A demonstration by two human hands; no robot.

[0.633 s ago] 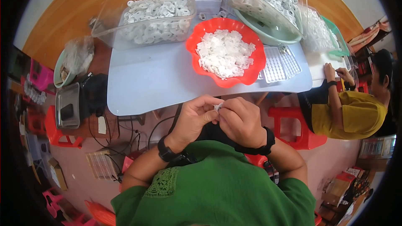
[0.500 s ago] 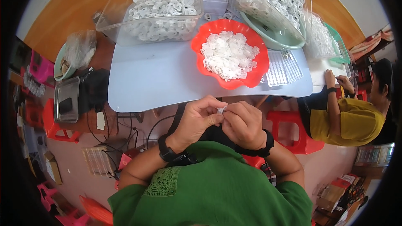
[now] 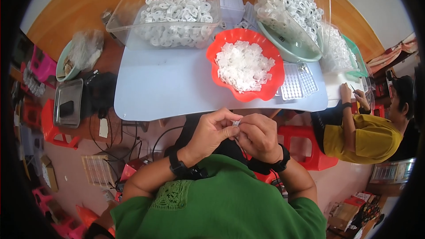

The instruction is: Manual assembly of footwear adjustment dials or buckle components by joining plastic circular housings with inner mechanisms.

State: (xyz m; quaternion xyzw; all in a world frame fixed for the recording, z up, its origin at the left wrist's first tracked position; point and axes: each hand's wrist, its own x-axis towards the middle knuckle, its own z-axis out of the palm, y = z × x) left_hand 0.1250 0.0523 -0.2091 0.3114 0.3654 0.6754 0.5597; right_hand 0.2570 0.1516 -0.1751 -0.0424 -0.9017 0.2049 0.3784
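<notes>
Just off the near edge of the blue-grey table (image 3: 150,84), my two hands meet in front of my green shirt. My left hand (image 3: 210,135) pinches a small white plastic piece (image 3: 236,123) between thumb and fingers. Against the piece's other side, my right hand (image 3: 259,137) is closed with its fingertips pressed together; they partly hide the piece. Beyond my hands stands a red scalloped bowl (image 3: 272,86), heaped with small translucent white pieces (image 3: 243,64).
Behind lie a clear bin (image 3: 119,28) of white round parts, a tilted clear bin (image 3: 328,13) over a green basin (image 3: 287,53), and blister trays (image 3: 292,84). A co-worker (image 3: 363,137) sits at right, holding a thin dark tool. A red stool (image 3: 314,163) stands nearby.
The view has shifted slightly, so the table and bins sit lower. My hands stay together on the white piece, fingers slightly moved. Part of another person's arm now shows at lower left.
</notes>
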